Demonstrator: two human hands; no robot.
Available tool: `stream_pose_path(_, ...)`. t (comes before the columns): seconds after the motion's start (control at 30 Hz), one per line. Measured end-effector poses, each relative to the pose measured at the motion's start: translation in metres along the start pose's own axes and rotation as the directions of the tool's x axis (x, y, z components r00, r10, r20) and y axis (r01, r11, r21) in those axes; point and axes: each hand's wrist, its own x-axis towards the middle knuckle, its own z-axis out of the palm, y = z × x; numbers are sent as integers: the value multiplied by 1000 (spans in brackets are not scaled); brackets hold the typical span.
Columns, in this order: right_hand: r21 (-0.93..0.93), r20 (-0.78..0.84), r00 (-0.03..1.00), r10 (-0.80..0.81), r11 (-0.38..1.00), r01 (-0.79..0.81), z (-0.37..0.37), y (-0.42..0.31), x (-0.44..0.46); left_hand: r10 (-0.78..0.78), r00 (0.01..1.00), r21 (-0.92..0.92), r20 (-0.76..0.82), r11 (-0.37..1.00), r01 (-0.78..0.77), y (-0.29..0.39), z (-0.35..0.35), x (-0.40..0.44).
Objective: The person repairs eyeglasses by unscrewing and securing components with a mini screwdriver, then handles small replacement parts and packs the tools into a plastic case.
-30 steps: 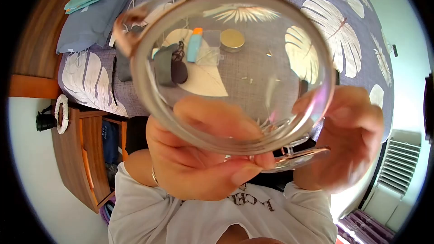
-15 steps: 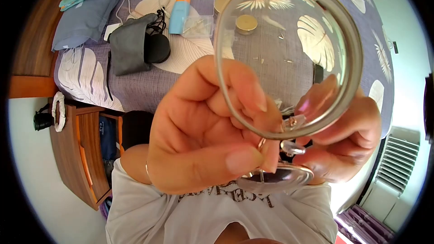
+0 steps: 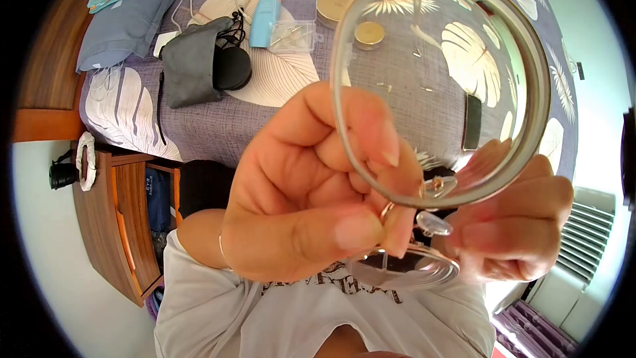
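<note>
A single pair of eyeglasses (image 3: 424, 139) is in the left hand (image 3: 311, 192), pinched near the bridge between thumb and fingers. Its frame is turned on end, the larger-looking lens uppermost and close to the camera, the other below near the shirt (image 3: 318, 318). The right hand (image 3: 513, 225) is just beside the frame, fingers curled; whether it grips any part cannot be told, since the upper lens covers some of its fingers.

Beyond, on the patterned bed (image 3: 199, 134), lie one grey pouch (image 3: 191, 63) with a dark round object (image 3: 232, 67) at its mouth, one blue bottle (image 3: 266, 23) with an orange cap, and one clear case (image 3: 291, 34). A gold tin (image 3: 333, 8) stands by the lens rim; another gold round shows through the lens, possibly the same tin. Two lenses and two clear nose pads (image 3: 434, 223) are visible.
</note>
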Motion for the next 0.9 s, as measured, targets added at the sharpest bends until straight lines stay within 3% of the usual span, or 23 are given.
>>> stream_pose_path(0.07,-27,3,1000,-1,1000,1,1,-1,0,50,994,-137,94,990,-36,-2,-2,-1)
stream_pose_path(0.17,-32,-1,1000,-6,999,6,5,0,0,23,999,-179,37,984,-16,-1,0,-1)
stream_pose_path(0.27,-44,-16,1000,-6,999,6,5,0,-2,-23,999,-174,24,984,27,2,2,0)
stream_pose_path(0.37,-17,-37,999,40,999,-41,6,-2,-1,-129,986,8,-102,991,131,4,11,2)
stream_pose_path(0.7,-53,-38,999,-40,998,38,5,0,-5,-130,976,-22,-177,992,128,4,16,1)
stream_pose_path(0.9,-60,-23,1000,2,998,-4,5,-4,-5,-116,978,-7,-170,993,117,4,14,0)
